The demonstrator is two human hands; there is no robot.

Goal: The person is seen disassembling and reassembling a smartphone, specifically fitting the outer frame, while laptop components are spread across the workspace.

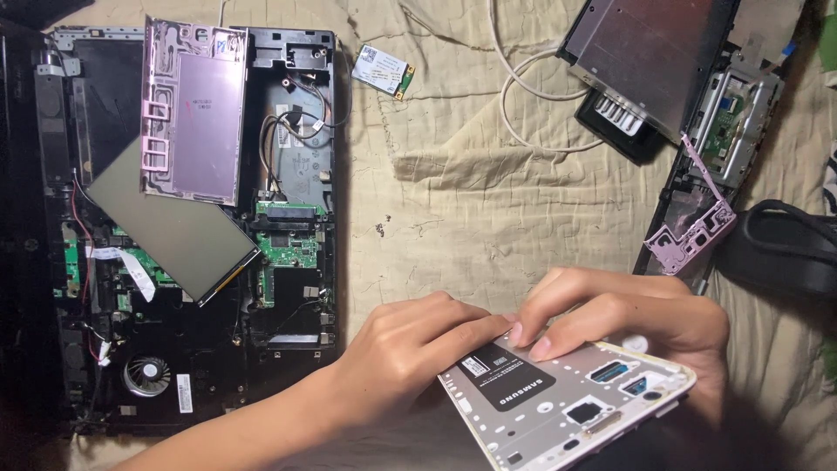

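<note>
Left of the bracket (571,397) I see the open laptop (187,227). My left hand (410,353) and right hand (628,318) both pinch the bracket's upper edge, fingertips pressed together. It looks thin, stiff and light, so I'd grip its rims.

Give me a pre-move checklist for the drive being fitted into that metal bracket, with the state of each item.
1. Both hands on the work: left hand and right hand meet at the top edge of the black drive: ok.
2. Metal bracket supported: right hand under its far side: ok.
3. Drive seated flat in the bracket: cannot tell.
4. Screws at hand: small dark bits lie on the cloth: cannot tell.
5. Opened laptop base out of the way: ok.
</note>
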